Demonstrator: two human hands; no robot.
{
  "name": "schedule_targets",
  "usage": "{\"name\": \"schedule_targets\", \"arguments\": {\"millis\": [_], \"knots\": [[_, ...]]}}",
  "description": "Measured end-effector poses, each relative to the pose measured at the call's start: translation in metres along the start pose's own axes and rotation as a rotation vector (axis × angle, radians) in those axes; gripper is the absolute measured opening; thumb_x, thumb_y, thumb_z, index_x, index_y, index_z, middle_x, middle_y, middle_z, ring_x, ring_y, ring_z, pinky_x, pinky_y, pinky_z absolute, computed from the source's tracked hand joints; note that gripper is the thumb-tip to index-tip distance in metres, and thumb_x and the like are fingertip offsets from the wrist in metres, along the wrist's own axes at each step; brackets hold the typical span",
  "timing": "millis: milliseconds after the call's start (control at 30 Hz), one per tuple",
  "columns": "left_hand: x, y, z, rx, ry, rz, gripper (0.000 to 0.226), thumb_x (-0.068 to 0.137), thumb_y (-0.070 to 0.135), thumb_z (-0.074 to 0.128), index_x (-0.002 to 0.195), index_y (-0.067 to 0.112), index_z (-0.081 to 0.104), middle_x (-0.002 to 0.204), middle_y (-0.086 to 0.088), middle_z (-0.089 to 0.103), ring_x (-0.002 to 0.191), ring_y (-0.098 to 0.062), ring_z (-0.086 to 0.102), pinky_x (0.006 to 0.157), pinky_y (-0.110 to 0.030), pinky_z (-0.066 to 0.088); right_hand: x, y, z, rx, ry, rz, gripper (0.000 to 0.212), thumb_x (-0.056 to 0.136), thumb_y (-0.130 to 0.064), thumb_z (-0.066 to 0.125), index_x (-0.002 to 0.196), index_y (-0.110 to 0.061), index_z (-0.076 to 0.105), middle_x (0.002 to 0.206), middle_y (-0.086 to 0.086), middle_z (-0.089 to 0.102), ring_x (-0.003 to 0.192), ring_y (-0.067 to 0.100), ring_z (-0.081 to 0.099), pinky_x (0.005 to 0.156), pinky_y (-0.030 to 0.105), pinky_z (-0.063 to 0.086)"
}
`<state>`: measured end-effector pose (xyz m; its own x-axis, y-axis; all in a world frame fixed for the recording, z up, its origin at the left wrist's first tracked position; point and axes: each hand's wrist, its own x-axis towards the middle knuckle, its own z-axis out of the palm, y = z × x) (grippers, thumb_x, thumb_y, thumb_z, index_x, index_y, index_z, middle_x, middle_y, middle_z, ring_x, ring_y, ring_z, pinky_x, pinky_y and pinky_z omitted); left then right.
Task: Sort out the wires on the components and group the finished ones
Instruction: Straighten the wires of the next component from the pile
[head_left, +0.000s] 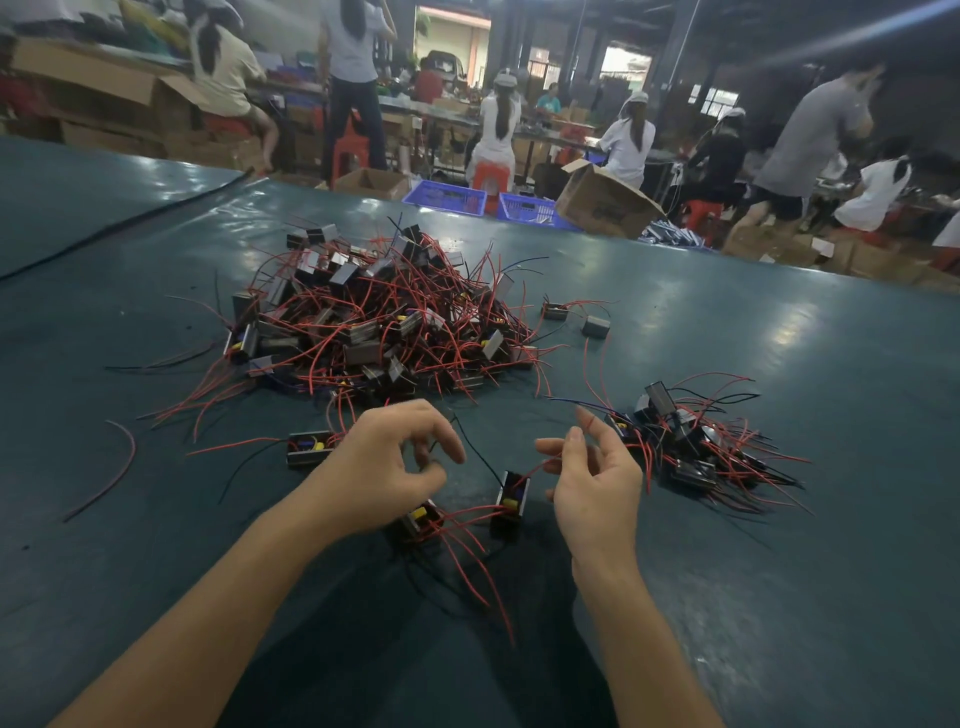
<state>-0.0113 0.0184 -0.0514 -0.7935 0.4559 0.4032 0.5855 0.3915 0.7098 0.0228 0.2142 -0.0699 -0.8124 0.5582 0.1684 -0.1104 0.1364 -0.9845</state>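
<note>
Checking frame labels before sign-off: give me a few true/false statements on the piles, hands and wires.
1. The big pile lies in the middle of the table, with a smaller group to its right. True.
2. Both hands lie flat and hold nothing. False: the left hand pinches a black wire, and the right hand holds a red wire.
3. A component stands between the hands. True.
4. The loose red wire on the left runs into a component. False: it lies alone on the table.
</note>
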Motion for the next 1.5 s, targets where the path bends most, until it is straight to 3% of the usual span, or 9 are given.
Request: {"name": "schedule_targets", "arguments": {"millis": [167, 333, 600, 767, 967, 1200, 1300, 1400, 1500], "knots": [[-0.002, 0.008, -0.003, 0.114, -0.313, -0.016, 0.023, 0.07, 0.018, 0.06, 0.082, 0.032, 0.074, 0.087, 0.007, 0.068, 0.076, -0.011, 0.059, 0.072, -0.033, 0.052, 0.002, 0.002, -0.002, -0.021, 0.023, 0.011, 0.022, 0.103, -0.016, 0.046, 0.117, -0.03, 0.054, 0.076, -0.006, 0.072, 0.064, 0.0, 0.063, 0.067, 0.028, 0.049], [-0.001, 0.004, -0.009, 0.138, -0.377, -0.047, 0.019, 0.076, 0.017, 0.066, 0.083, 0.031, 0.076, 0.081, 0.005, 0.07, 0.078, -0.01, 0.063, 0.075, -0.034, 0.052, 0.006, 0.005, -0.007, -0.011, 0.051, 0.034, 0.026, 0.103, -0.013, 0.045, 0.124, -0.025, 0.056, 0.075, -0.002, 0.068, 0.059, 0.002, 0.062, 0.058, 0.018, 0.048], [0.002, -0.003, -0.006, 0.075, -0.26, 0.015, 0.013, 0.09, 0.02, 0.069, 0.1, 0.025, 0.076, 0.089, 0.014, 0.067, 0.084, -0.003, 0.063, 0.076, -0.02, 0.05, 0.007, 0.007, -0.007, -0.035, 0.068, -0.007, 0.033, 0.102, -0.013, 0.048, 0.133, -0.019, 0.056, 0.073, -0.001, 0.061, 0.055, -0.003, 0.055, 0.056, 0.013, 0.05], [0.002, -0.008, -0.004, 0.064, -0.254, -0.069, 0.019, 0.095, 0.019, 0.059, 0.085, 0.034, 0.062, 0.081, 0.015, 0.06, 0.071, -0.001, 0.055, 0.065, -0.013, 0.041, 0.008, 0.009, -0.009, -0.062, 0.089, -0.015, 0.031, 0.102, -0.013, 0.047, 0.13, -0.019, 0.059, 0.07, -0.008, 0.053, 0.047, -0.003, 0.045, 0.049, 0.013, 0.041], [0.003, -0.006, -0.008, 0.016, -0.135, -0.028, 0.034, 0.086, 0.057, 0.051, 0.073, 0.027, 0.06, 0.067, 0.015, 0.06, 0.058, -0.006, 0.053, 0.054, -0.016, 0.041, 0.009, 0.011, -0.011, -0.15, 0.065, -0.016, 0.027, 0.103, -0.011, 0.042, 0.118, -0.021, 0.063, 0.061, -0.01, 0.047, 0.045, 0.002, 0.038, 0.047, 0.022, 0.037], [0.001, -0.014, -0.011, -0.013, -0.136, 0.018, 0.056, 0.08, 0.064, 0.064, 0.06, 0.013, 0.053, 0.056, -0.007, 0.052, 0.051, -0.016, 0.045, 0.052, -0.033, 0.04, 0.008, 0.014, -0.014, -0.254, 0.091, -0.05, 0.025, 0.103, -0.013, 0.041, 0.114, -0.02, 0.063, 0.058, -0.008, 0.05, 0.041, 0.0, 0.042, 0.042, 0.01, 0.034], [0.001, -0.014, -0.009, 0.001, -0.162, 0.0, 0.053, 0.081, 0.062, 0.059, 0.061, 0.013, 0.053, 0.055, -0.005, 0.05, 0.05, -0.008, 0.041, 0.051, -0.024, 0.036, 0.004, 0.009, -0.012, -0.413, 0.026, -0.086, 0.028, 0.101, -0.02, 0.047, 0.126, -0.019, 0.06, 0.073, -0.009, 0.057, 0.064, -0.003, 0.053, 0.059, 0.009, 0.04], [0.002, -0.011, -0.004, 0.024, -0.193, -0.01, 0.042, 0.084, 0.059, 0.053, 0.068, 0.022, 0.063, 0.057, 0.003, 0.057, 0.049, -0.007, 0.047, 0.05, -0.018, 0.037, -0.01, 0.002, -0.005, -0.72, 0.031, -0.337, 0.064, 0.093, -0.032, 0.059, 0.15, -0.017, 0.035, 0.125, 0.0, 0.053, 0.115, 0.018, 0.044, 0.097, 0.028, 0.035], [0.002, -0.011, -0.001, -0.014, -0.215, -0.021, 0.034, 0.085, 0.056, 0.054, 0.074, 0.026, 0.066, 0.062, 0.002, 0.062, 0.053, -0.012, 0.053, 0.052, -0.025, 0.043, -0.017, -0.004, 0.003, -0.614, 0.041, -0.658, 0.053, 0.09, -0.034, 0.059, 0.139, -0.015, 0.051, 0.125, -0.002, 0.057, 0.114, 0.015, 0.049, 0.1, 0.029, 0.037]]}}
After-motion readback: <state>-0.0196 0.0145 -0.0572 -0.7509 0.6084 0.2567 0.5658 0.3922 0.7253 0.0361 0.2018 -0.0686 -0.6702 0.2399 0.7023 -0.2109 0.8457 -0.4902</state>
